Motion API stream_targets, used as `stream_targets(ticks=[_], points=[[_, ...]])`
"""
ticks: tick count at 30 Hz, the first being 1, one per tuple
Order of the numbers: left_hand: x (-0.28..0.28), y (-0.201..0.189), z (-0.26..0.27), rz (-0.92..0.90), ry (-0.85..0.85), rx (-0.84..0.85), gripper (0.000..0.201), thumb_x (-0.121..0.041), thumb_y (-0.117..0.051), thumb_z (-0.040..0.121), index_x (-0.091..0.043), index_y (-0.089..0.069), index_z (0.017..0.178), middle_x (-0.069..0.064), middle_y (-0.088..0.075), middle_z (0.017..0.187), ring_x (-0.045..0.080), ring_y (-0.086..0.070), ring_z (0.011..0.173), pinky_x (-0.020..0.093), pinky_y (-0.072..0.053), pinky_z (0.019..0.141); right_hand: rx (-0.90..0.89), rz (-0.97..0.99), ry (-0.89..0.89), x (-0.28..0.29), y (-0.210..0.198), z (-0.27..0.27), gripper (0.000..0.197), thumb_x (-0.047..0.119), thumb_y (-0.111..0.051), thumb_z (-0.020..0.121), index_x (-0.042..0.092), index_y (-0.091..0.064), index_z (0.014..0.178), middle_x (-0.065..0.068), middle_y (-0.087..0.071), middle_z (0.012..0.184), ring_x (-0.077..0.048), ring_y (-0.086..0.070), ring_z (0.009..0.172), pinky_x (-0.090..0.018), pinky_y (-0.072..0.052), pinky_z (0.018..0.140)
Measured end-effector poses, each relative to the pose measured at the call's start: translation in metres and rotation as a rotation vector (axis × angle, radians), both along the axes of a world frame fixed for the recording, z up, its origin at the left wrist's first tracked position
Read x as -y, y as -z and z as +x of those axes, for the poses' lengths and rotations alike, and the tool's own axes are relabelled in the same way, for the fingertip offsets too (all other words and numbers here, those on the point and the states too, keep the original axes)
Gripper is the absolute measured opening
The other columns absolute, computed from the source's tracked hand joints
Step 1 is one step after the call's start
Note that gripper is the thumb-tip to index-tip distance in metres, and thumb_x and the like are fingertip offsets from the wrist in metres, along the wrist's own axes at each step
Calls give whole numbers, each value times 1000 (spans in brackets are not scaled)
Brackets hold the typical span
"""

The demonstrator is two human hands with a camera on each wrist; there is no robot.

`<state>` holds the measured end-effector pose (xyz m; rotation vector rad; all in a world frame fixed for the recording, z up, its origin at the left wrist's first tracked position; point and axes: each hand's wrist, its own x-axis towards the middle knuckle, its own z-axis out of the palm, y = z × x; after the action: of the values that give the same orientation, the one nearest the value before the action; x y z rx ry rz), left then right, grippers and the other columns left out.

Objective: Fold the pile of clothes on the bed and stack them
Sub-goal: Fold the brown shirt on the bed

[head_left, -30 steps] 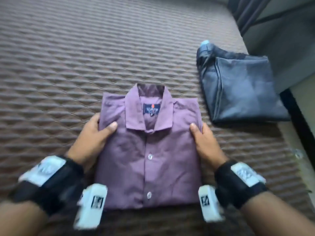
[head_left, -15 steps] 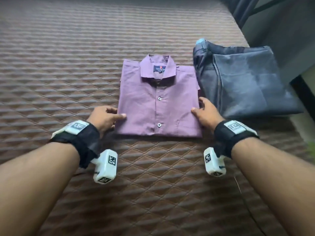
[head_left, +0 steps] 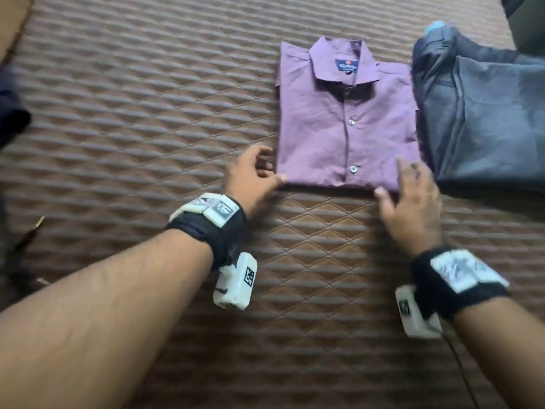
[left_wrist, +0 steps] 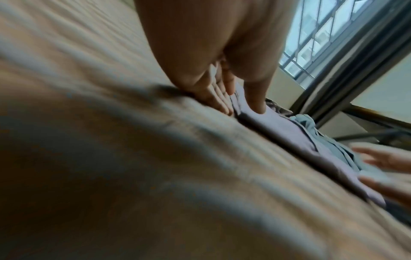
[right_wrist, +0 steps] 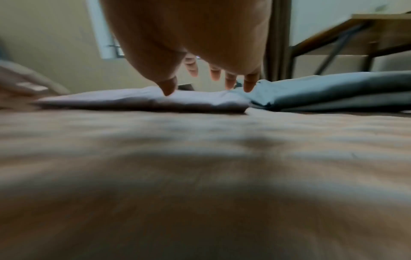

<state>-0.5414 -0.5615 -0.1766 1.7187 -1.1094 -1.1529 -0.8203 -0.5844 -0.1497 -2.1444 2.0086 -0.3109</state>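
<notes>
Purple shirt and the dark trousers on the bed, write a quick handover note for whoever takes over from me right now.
Left hand: open, thumb touching the purple shirt at its near left corner.
Right hand: open, fingers spread over the shirt's near right corner.
The shirt lies folded, collar up, on the brown quilted bedcover, beside the folded dark trousers on its right.
Done: both pieces folded.
Left: stack them. A dark cloth at the left edge may still need folding; too little shows to tell.

head view downward, wrist views bed-level
</notes>
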Motion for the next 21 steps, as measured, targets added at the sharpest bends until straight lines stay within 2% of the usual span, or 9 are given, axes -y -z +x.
stream_targets(ticks=[3,5,7,12,14,16,17,19,21], points=[[-70,-2,7,-101,380,427,58,-27,-71,88,-11,-52,140,14,-48,146,30,-46,135,31,-33,115,-62,85,-353,-78,12,40,68,56,-43,88,25,-38,149,-16,-30,157,-40,-33,140,-58,-29,110],[-125,7,26,-171,519,751,64,-50,-47,95,-18,-41,150,13,-35,158,37,-33,144,41,-24,120,-103,197,-512,-121,16,80,67,59,-39,89,30,-33,149,-13,-28,159,-37,-30,142,-60,-26,110],[-178,13,51,-83,545,924,71,-64,-30,93,-29,-30,154,2,-31,161,37,-27,146,48,-21,120,-146,282,-590,-154,19,120,65,60,-34,91,32,-29,150,-9,-24,161,-34,-24,146,-63,-20,111],[-327,5,131,203,477,961,76,-75,-26,88,-41,-17,156,-8,-22,163,25,-25,148,57,-17,113,-268,452,-766,-229,11,231,75,68,-10,87,38,-1,156,2,13,165,-30,14,150,-65,11,112],[-384,-10,166,352,436,925,78,-78,-21,86,-46,-5,156,-9,-11,165,27,-23,150,59,-18,115,-319,527,-806,-255,-2,276,73,64,-22,94,35,5,155,-3,19,163,-35,20,148,-65,10,113],[-426,-18,203,460,364,902,83,-84,-12,78,-53,22,147,-11,21,161,27,-2,153,64,-10,116,-320,561,-848,-271,-18,317,73,56,-36,99,32,2,156,-2,18,164,-32,18,149,-60,6,117],[-444,-23,221,529,290,895,87,-87,-15,75,-54,31,142,-11,34,156,28,8,153,66,-7,116,-307,539,-900,-278,-27,338,72,53,-38,100,30,-1,157,-1,15,164,-28,16,150,-56,4,119],[-467,-32,257,675,118,859,108,-90,-41,70,-55,38,135,-9,51,146,31,20,150,69,-6,115,-245,464,-1006,-288,-39,380,70,48,-42,100,27,-6,157,-1,9,165,-22,8,152,-48,-3,122],[-478,-37,287,825,39,729,129,-86,-62,61,-57,43,131,-9,57,141,31,25,148,71,-10,112,-195,404,-1079,-295,-43,422,68,39,-47,100,26,-12,157,-1,2,166,-23,-2,152,-44,-12,122]])
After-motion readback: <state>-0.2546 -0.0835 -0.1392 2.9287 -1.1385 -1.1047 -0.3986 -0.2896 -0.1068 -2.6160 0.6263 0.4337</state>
